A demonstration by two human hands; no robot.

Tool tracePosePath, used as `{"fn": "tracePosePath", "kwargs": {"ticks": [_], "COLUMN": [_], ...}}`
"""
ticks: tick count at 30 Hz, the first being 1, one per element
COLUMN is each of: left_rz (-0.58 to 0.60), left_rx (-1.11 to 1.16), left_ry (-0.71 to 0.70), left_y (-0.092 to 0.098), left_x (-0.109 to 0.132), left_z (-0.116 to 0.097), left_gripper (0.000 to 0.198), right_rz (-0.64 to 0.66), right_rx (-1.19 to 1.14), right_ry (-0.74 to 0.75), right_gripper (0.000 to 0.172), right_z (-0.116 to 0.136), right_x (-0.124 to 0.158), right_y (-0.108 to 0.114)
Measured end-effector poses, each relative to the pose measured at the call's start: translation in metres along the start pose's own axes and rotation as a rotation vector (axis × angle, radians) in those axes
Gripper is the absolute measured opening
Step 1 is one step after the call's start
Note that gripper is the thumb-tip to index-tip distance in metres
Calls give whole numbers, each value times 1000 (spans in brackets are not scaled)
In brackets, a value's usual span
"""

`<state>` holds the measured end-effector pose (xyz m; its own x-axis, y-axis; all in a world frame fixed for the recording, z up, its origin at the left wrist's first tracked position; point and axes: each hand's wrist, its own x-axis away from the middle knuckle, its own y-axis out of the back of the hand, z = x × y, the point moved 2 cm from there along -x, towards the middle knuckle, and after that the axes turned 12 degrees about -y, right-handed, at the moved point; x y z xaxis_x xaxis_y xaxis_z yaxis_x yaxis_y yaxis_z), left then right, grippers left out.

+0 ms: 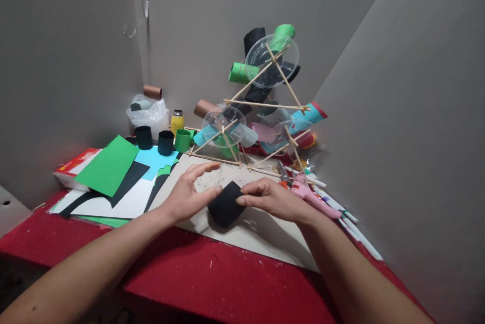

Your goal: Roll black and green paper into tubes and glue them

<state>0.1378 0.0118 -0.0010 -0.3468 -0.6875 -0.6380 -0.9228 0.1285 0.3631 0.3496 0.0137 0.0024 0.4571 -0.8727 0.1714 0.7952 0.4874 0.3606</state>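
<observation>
A piece of black paper (226, 206), apparently curved like a short tube, is tilted over the pale board (280, 238). My right hand (265, 197) pinches its upper right edge between thumb and fingers. On the other side, my left hand (193, 190) is spread, with its thumb tip at or very near the paper's left edge. Two short black paper tubes (143, 138) and a green paper tube (183, 140) stand behind my left hand. Close to my right wrist lies a pink glue gun (314, 195).
Behind the board stand wooden-stick frames (265, 105) with clear plastic discs (272, 61) and coloured paper tubes. Green card (108, 165) and other sheets lie left, by a red-and-white box (78, 167). Markers (359, 238) lie right. Grey walls (417, 111) enclose the red table (182, 263).
</observation>
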Motion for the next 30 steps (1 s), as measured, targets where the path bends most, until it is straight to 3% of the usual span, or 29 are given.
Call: {"fn": "tracePosePath", "kwargs": {"ticks": [3,7,14,21,26,30], "left_rz": [240,368,378,430,305,211], "left_rx": [40,17,-184,-146,-142,-143], "left_ry": [-93,-141,-283,-251,-273,-244], "left_y": [-8,-12,-10,-11,-14,-15], "left_x": [6,9,10,10,12,12], "left_z": [-6,-3,-6,-10,-7,-4], "left_gripper": [66,63,55,58,56,57], "right_rz": [56,73,-34,-75,-264,-343], "right_rx": [149,275,414,585,645,699], "right_ry": [57,126,225,312,406,492], "right_gripper": [33,32,26,20,18,16], "right_z": [2,7,12,11,8,8], "right_x": [4,8,9,13,9,6], "right_y": [-12,-20,-23,-30,-32,-36]}}
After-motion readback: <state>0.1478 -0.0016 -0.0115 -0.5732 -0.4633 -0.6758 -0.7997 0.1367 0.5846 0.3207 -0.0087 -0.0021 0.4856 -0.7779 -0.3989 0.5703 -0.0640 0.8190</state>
